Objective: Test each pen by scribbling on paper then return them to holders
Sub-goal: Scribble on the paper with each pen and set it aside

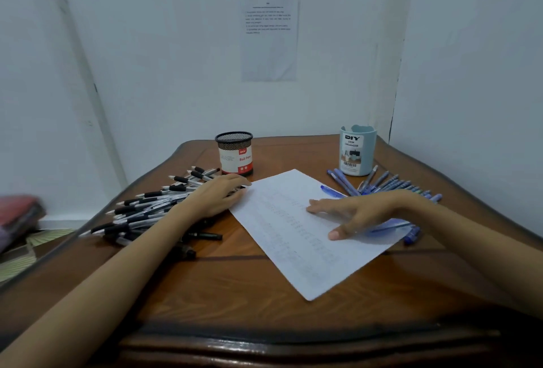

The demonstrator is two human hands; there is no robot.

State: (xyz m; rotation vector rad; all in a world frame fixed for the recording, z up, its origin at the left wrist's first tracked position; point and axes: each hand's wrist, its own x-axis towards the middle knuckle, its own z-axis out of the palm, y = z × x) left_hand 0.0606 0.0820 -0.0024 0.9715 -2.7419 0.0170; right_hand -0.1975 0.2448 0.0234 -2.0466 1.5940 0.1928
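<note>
Judging from how things lie, the task is close to its start, with almost all of the returning left to do. No pen stands up out of the black mesh holder (234, 153) at the back of the counter (235, 294), nor out of the pale blue holder (357, 150) further to the right. The black pens (152, 209) lie in a loose heap on the left side of the counter, and the blue pens (388, 184) are fanned out just in front of the blue holder. One loose blue pen (332, 191) lies at the far edge of the paper (293, 235). The paper lies at an angle between the two heaps. It bears faint rows of marks, too pale to say whether they are scribbles from pens already tried or printing. The left hand (219, 196) lies palm down over the near end of the black heap, with its fingers reaching toward the paper's left corner. A dark pen tip shows at the fingertips, but I cannot tell whether the hand grips that pen or only covers it. The right hand (352, 213) is flat and spread on the paper and holds nothing, so it seems to be steadying the sheet. By this reading, picking out a black pen is the step in hand, and both heaps are yet to be tested and put away.
</note>
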